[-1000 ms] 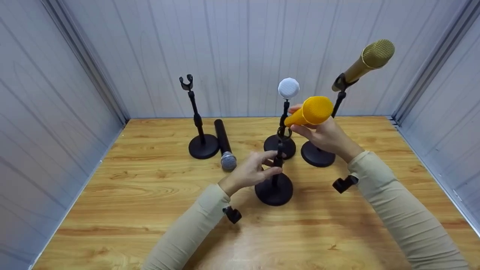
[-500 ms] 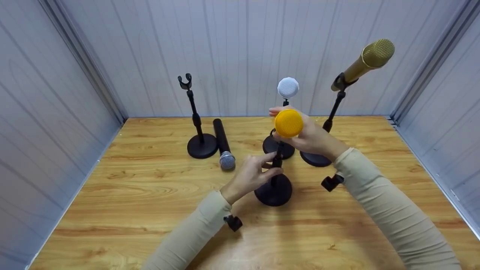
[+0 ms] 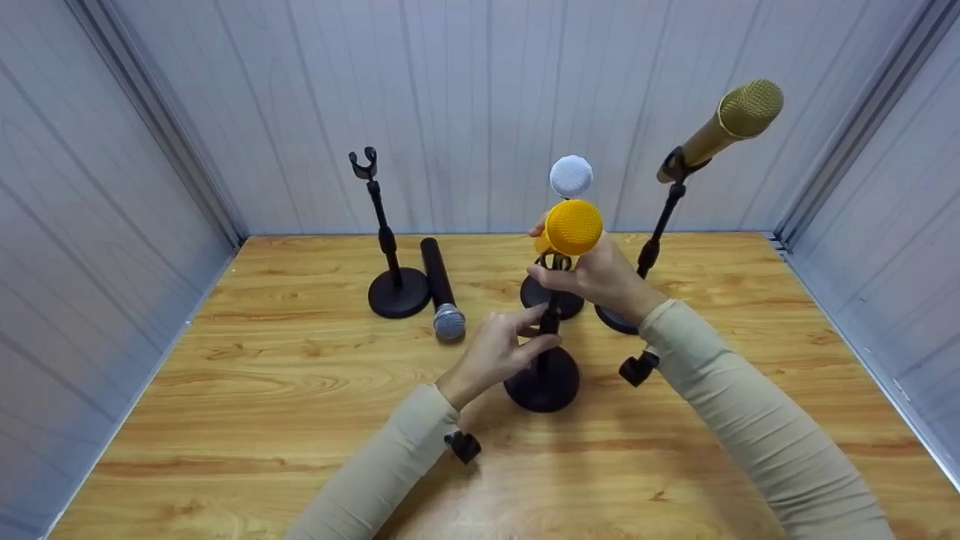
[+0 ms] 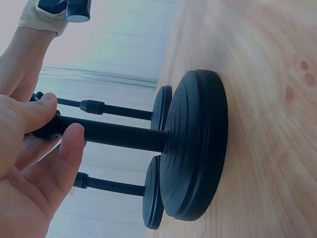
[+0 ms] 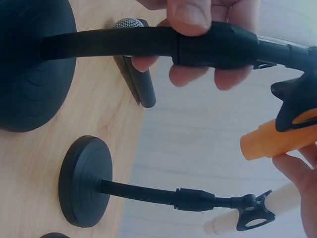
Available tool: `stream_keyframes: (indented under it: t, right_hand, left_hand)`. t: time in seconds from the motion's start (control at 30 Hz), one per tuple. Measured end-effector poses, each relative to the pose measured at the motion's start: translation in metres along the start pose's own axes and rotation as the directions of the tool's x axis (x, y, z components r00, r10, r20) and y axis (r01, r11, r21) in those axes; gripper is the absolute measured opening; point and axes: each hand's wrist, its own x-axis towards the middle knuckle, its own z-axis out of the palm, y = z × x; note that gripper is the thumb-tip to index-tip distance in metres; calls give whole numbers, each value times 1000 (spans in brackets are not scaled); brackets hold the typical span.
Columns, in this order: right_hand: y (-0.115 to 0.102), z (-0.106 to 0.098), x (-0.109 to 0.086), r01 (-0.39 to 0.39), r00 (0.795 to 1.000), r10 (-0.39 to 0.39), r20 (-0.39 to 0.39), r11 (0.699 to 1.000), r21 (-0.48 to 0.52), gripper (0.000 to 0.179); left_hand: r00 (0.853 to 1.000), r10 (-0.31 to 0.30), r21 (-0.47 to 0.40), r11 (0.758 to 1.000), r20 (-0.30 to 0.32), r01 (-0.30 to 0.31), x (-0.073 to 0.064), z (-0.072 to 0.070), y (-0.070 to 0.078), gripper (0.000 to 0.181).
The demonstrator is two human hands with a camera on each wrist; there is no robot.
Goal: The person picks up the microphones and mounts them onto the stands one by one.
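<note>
My left hand [image 3: 491, 352] grips the pole of the nearest black microphone stand [image 3: 544, 382], thumb on one side and fingers on the other. In the left wrist view, the stand's round base [image 4: 198, 144] rests flat on the table. My right hand [image 3: 604, 277] holds a yellow microphone [image 3: 574, 227] at the top of this stand, its mesh head facing the head camera. From the right wrist view, the microphone's orange-looking handle [image 5: 272, 140] lies against the stand's clip [image 5: 297, 101]. Whether it is seated inside the clip, I cannot tell.
Behind stands a white microphone [image 3: 571, 176] on its own stand. A gold microphone [image 3: 750, 110] sits in a stand at right. At left are a stand with a bare clip [image 3: 397, 292] and a black microphone [image 3: 449, 322] lying on the wooden table [image 3: 300, 450]. Panel walls enclose three sides.
My right hand has brought the yellow microphone left to the top of the near stand, turning its head toward the camera and then tilting it slightly. The left hand keeps its grip on the pole.
</note>
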Motion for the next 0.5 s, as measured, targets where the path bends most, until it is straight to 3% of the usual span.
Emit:
stream_keyframes:
  t: [0.13,0.3,0.5]
  right_hand:
    - [16,2,-3,-20,999,21,-32,1000,5,43]
    - [23,4,-3,16,999,-17,-48,1000,-15,38]
    - [23,7,-2,38,998,-39,-57,999,-28,32]
  left_hand:
    - [1000,-24,-30,999,20,24,-1,-1,-1,43]
    - [998,-49,-62,997,27,50,-1,-1,0,42]
    - [1000,-6,-49,999,17,7,-1,-1,-1,40]
